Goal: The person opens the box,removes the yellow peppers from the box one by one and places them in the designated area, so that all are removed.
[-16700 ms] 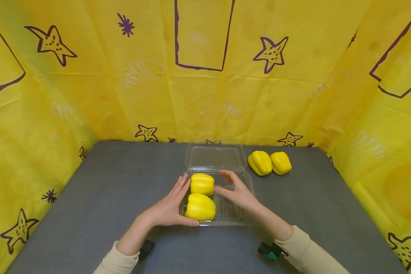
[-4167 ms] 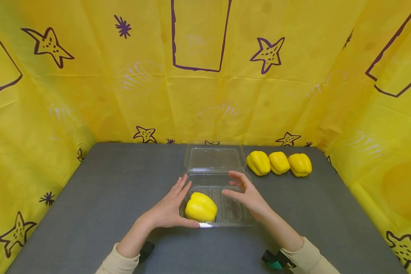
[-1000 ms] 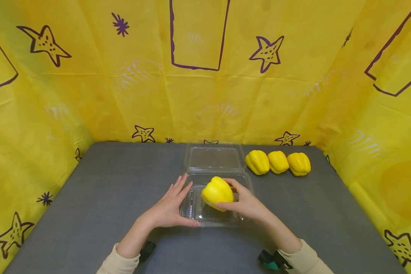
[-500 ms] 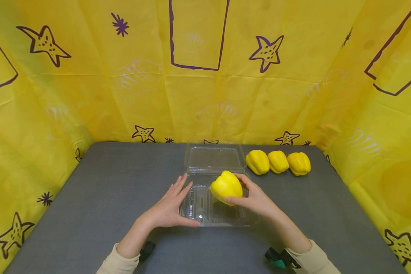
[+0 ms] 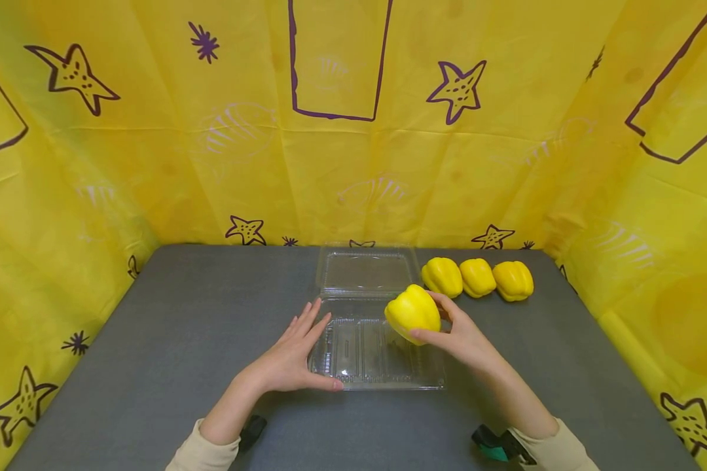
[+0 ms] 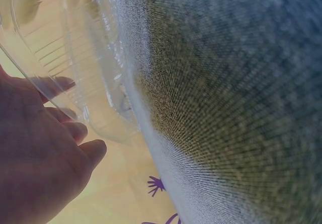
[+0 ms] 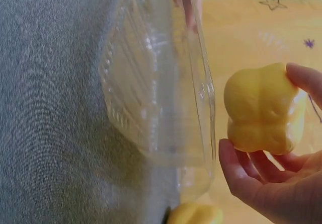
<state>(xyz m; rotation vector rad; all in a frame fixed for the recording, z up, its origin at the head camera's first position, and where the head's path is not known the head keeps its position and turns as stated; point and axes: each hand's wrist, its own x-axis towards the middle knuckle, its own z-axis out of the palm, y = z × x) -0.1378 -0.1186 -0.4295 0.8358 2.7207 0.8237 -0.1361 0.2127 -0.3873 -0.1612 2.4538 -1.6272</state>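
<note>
A yellow bell pepper (image 5: pixel 413 313) is gripped by my right hand (image 5: pixel 468 340), thumb in front and fingers behind. It hangs over the right part of a clear plastic clamshell container (image 5: pixel 362 376), whose lid (image 5: pixel 368 271) lies folded back. In the right wrist view the bell pepper (image 7: pixel 261 108) shows above the container's rim (image 7: pixel 207 93). My left hand (image 5: pixel 291 356) rests at the container's left side, fingers spread along the edge and thumb at the front left corner. The left wrist view shows the left hand's fingertips (image 6: pixel 75 131) right at the clear wall.
Several more yellow bell peppers stand in a row at the back right, the nearest one (image 5: pixel 443 277) close to the lid. The grey table (image 5: pixel 212 314) is bounded behind and at the sides by yellow patterned cloth (image 5: pixel 353 157).
Over the last second my right hand has carried the bell pepper rightward and slightly back over the container. Earlier, other bell peppers moved from the container to the row. The left hand stays put.
</note>
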